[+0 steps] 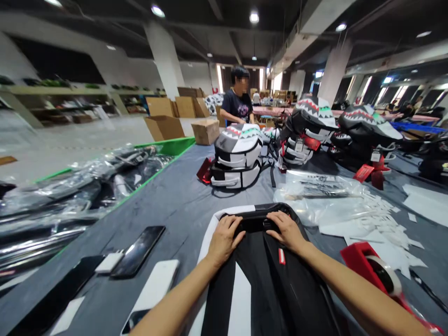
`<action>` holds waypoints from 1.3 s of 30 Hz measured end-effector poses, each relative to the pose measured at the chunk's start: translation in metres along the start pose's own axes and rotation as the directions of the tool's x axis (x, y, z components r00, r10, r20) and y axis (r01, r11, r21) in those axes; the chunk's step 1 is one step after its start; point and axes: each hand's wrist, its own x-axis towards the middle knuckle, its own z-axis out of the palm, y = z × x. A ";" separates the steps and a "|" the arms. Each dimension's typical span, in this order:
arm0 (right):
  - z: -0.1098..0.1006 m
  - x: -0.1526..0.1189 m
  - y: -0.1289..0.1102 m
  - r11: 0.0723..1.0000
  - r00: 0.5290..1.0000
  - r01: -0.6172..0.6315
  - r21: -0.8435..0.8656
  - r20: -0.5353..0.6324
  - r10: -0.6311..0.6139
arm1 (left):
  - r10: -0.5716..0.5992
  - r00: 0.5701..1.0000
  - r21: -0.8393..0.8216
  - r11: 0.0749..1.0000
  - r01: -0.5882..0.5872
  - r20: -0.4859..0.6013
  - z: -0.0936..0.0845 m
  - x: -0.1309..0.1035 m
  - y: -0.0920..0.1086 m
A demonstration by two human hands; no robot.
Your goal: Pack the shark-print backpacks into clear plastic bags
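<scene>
A black and white backpack [259,280] lies flat on the grey-covered table [168,205], its top end pointing away from me. My left hand [224,238] rests on the upper left edge, thumb and fingers apart. On the upper right edge lies my right hand [286,229], its fingers spread over the black fabric. Between the two hands shows a dark gap near the top of the bag. A small red and white label [282,256] sits below my right hand.
Stacked backpacks [238,154] stand ahead, with plastic bags [315,191] to their right. A red tape dispenser [364,266] lies right; phones [140,252] lie left. Wrapped goods fill a green-edged bin [140,186]. A person [238,100] stands across the table.
</scene>
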 end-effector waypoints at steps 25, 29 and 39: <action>0.014 0.057 -0.011 0.965 0.956 -0.114 -0.237 0.239 0.171 | -0.368 0.841 0.210 0.928 0.307 0.397 0.040 0.059 0.038; 0.015 0.002 -0.053 0.984 0.948 0.063 -0.168 0.318 -0.007 | -0.359 0.897 0.031 0.931 0.363 0.260 0.046 0.062 0.032; 0.048 0.001 -0.051 0.988 0.951 0.006 -0.157 0.307 0.043 | 0.436 0.688 -0.419 0.884 -0.208 0.579 -0.050 0.008 0.083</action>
